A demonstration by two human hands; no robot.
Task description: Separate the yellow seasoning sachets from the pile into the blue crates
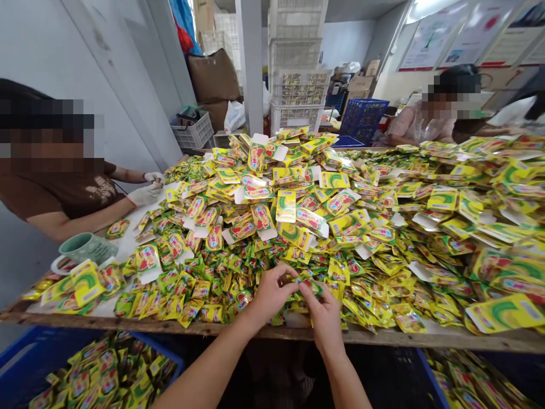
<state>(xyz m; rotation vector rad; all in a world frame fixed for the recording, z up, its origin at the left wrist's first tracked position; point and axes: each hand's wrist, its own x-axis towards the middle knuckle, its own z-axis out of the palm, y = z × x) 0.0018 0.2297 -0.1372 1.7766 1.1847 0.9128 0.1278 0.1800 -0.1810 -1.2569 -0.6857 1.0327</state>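
Pinching a small yellow-green foil sachet (309, 287) at 12 o'clock, the left hand (272, 292) and right hand (323, 318) are close together, just above the near edge of the wooden table (170, 325). A heap of sachets (383, 227) spreads across the table, a blue crate (25, 355) sits at 7 o'clock, and a co-worker's gloved hands (147, 193) rest at 10 o'clock.

Grn mug (84, 249), stacked wht crates (297, 68)
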